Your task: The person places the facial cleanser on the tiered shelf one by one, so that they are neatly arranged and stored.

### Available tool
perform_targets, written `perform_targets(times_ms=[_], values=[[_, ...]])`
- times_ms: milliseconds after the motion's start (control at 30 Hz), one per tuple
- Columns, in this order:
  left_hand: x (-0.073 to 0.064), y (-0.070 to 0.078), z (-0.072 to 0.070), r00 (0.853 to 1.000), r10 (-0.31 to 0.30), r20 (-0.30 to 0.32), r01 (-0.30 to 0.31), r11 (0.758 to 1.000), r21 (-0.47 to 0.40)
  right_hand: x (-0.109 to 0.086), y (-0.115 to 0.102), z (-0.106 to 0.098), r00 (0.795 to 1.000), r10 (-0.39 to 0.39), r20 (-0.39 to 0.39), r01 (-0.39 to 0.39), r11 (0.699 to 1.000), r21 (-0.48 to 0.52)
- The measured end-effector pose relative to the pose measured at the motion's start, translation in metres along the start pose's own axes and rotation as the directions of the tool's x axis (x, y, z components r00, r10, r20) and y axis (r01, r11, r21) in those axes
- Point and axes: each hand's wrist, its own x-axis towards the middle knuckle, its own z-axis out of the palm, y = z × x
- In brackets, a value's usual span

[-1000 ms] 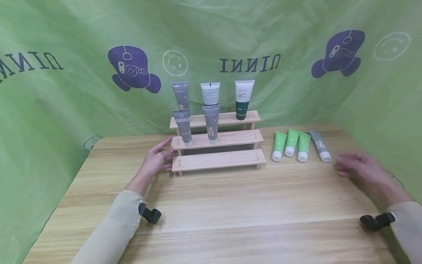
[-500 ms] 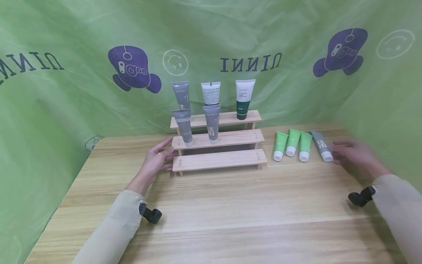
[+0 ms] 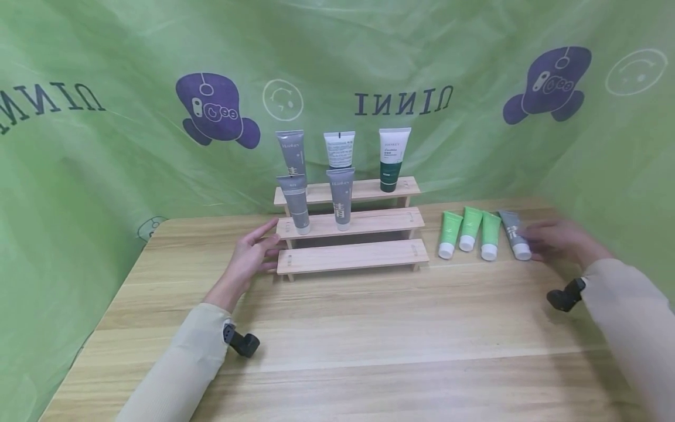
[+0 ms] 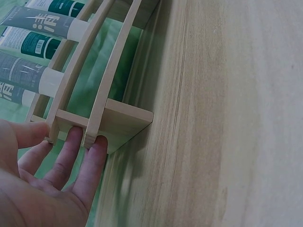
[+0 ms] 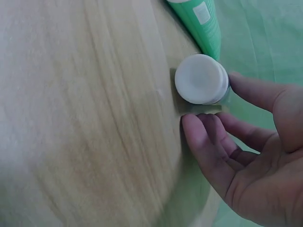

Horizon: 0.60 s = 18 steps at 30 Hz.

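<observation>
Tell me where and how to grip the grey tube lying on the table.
Pinch the grey tube just behind its white cap, where the body looks roundest, probably from the right, since a green tube lies close on its left.

Nine tubes (image 3: 391,153) on count: four grey tubes (image 3: 341,199), three bright green tubes (image 3: 490,231) and two white-and-dark-green tubes (image 3: 340,151). Also recorded: one wooden stand (image 3: 387,221) comprising three shelf boards (image 3: 353,256), and one table (image 3: 379,334). Present in addition are one left hand (image 3: 248,255), one right hand (image 3: 560,239), two sleeves (image 3: 184,363), two black wrist cameras (image 3: 241,341), two purple printed figures (image 3: 216,108) and two printed words (image 3: 403,102) on the backdrop (image 3: 316,35).
</observation>
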Motion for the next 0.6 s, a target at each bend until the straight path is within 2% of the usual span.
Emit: perform_targets(times_ms=[167, 300, 600], values=[[0.000, 0.000, -0.001, 1.000, 0.005, -0.001, -0.005, 1.000, 0.000, 0.004, -0.010, 0.002, 0.998, 0.048, 0.050, -0.053, 0.993, 0.102], [0.001, -0.001, -0.001, 1.000, 0.010, 0.002, -0.010, 1.000, -0.003, 0.005, -0.016, 0.003, 0.995, 0.070, 0.076, -0.080, 0.987, 0.140], [0.001, -0.001, 0.000, 1.000, 0.017, 0.004, -0.017, 1.000, 0.004, 0.005, -0.021, 0.004, 0.993, 0.090, 0.073, -0.098, 0.989, 0.109]])
